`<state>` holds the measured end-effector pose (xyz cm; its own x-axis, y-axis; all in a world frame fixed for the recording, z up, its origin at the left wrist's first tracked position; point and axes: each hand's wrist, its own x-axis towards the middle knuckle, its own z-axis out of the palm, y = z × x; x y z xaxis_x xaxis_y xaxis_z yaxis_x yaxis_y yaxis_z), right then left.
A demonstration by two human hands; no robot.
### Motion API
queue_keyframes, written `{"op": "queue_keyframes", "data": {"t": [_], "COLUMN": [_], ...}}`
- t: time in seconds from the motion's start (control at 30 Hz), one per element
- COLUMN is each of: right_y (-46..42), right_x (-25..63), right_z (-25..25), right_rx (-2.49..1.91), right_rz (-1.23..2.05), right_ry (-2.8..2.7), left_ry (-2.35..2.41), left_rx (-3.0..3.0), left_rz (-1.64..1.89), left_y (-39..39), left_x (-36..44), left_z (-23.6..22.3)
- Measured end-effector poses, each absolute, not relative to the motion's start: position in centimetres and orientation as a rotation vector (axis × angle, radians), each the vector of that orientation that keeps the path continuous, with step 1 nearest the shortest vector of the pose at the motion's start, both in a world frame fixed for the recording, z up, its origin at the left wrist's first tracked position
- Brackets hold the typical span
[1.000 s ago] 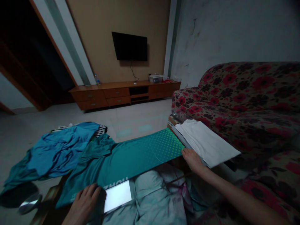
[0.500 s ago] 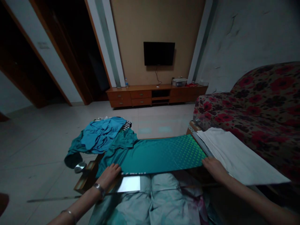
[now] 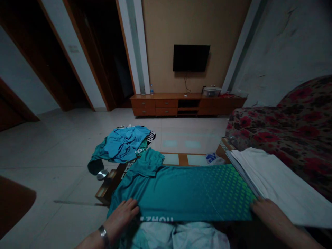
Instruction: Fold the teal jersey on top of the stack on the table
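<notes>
A teal jersey (image 3: 178, 190) with green dots at its right end and white lettering on its near edge is stretched across in front of me, folded lengthwise. My left hand (image 3: 126, 212), a metal bracelet on its wrist, has its fingers closed on the near left part of the jersey. At the dotted right corner, my right hand (image 3: 267, 209) pinches the fabric. A bunched teal sleeve (image 3: 149, 160) lies over the jersey's far left part. Under the near edge, pale patterned cloth (image 3: 197, 235) shows.
A heap of clothes with a blue shirt (image 3: 127, 143) lies at the far left. Folded white cloth (image 3: 282, 183) is at the right, beside a floral sofa (image 3: 293, 114). A plastic packet (image 3: 214, 158) rests on the low table (image 3: 183, 159). Beyond stand a TV cabinet (image 3: 166, 103) and television (image 3: 191, 58).
Both hands have drawn the jersey nearer to me, so the tabletop and a plastic packet show behind it. The view has turned slightly left.
</notes>
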<state>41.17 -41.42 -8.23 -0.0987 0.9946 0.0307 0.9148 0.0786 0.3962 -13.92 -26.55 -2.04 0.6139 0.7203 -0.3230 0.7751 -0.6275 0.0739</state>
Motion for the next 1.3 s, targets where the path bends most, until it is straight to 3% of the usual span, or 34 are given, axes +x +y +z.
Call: {"op": "queue_keyframes", "data": {"t": [0.27,0.43,0.6,0.77,0.9,1.07,1.23,1.3], "right_y": [-27.5,-20.4,-16.5,-13.2,-9.9,-8.7,-8.8,-8.6], "right_x": [23.3,12.5,8.5,8.6,10.3,13.1,12.5,10.6], "right_z": [0.8,-0.7,-4.1,-5.0,-5.4,-5.4,-3.0,-2.4], "right_rx": [1.762,1.425,1.380,2.009,2.617,2.691,2.420,2.170], "right_rz": [0.110,0.220,0.206,-0.486,-0.994,-0.966,-0.320,-0.307], "right_ry": [2.556,2.968,3.051,2.992,2.471,2.128,2.511,2.717], "left_ry": [1.626,1.811,1.720,1.591,1.577,1.602,1.680,1.743], "left_rx": [2.396,2.075,1.997,1.864,1.737,1.665,1.719,1.825], "left_rz": [0.328,0.388,0.418,0.474,0.657,0.747,0.641,0.459], "left_y": [-16.2,-8.4,-5.3,-3.7,-2.5,-3.6,-7.2,-8.4], "left_x": [-16.2,-15.8,-15.4,-15.6,-14.7,-14.8,-17.7,-18.4], "left_z": [-1.5,-3.6,-4.8,-5.0,-4.5,-4.6,-5.0,-4.9]}}
